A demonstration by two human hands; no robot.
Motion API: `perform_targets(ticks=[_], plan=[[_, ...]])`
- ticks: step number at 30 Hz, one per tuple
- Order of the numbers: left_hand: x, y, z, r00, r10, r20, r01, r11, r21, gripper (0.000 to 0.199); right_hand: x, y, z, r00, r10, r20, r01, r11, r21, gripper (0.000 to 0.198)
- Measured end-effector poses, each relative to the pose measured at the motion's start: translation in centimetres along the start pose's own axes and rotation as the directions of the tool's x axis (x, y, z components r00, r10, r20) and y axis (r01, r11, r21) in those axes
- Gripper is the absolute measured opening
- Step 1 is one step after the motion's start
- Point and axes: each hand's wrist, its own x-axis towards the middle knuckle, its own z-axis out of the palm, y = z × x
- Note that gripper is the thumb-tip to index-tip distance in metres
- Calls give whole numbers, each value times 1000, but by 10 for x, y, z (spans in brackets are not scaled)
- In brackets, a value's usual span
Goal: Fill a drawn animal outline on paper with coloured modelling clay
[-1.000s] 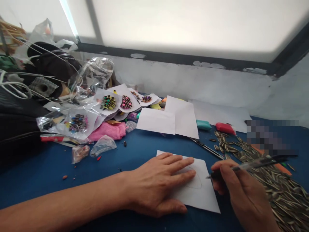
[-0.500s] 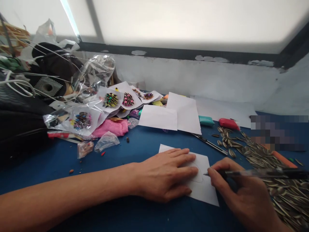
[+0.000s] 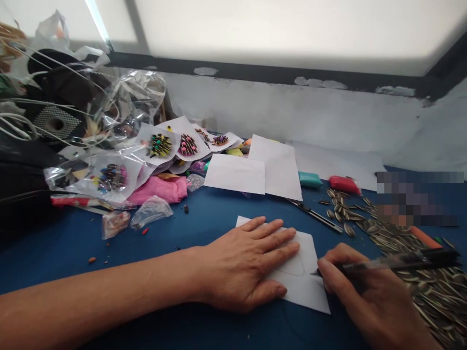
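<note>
My left hand (image 3: 251, 262) lies flat on a small sheet of white paper (image 3: 310, 294), its fingers stretched out and slightly spread. Part of a thin curved pencil-like line shows on the paper beside the fingertips; the rest is hidden under the hand. At the paper's right edge, my right hand (image 3: 368, 291) pinches a dark pen (image 3: 401, 261) with a clear barrel. The pen's tip points left over the paper; whether it touches the surface I cannot tell. Striped sunflower seeds (image 3: 438, 301) lie in a heap behind and right of that hand.
White sheets (image 3: 235, 174), a slim utility knife (image 3: 315, 215), a teal packet (image 3: 310, 180) and a red packet (image 3: 344, 184) lie beyond the hands. Leftward are seed-decorated papers (image 3: 160, 145), a pink cloth-like piece (image 3: 158, 189), plastic wrap and a dark bag (image 3: 22, 180). A wall stands behind.
My left hand's fingers have spread a little, showing more of the line. My right hand and the pen have shifted slightly right and down. The view has turned slightly.
</note>
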Motion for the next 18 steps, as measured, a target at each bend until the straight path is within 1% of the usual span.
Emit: perform_targets(ticks=[10, 12, 15, 18], plan=[[0, -2, 2, 1000, 0, 7, 0, 1000, -6, 67, 2, -2, 2, 999, -26, 42, 26, 999, -22, 22], [-1, -2, 2, 1000, 2, 2, -2, 1000, -6, 68, 3, -4, 3, 999, -34, 27, 34, 999, -25, 23], [-2, -3, 1, 999, 14, -37, -14, 1000, 6, 68, 4, -6, 5, 999, -40, -10, 40, 999, -23, 24], [-4, -4, -1, 995, 19, -96, -19, 1000, 4, 70, 3, -4, 6, 999, -38, 12, 39, 999, -34, 26]])
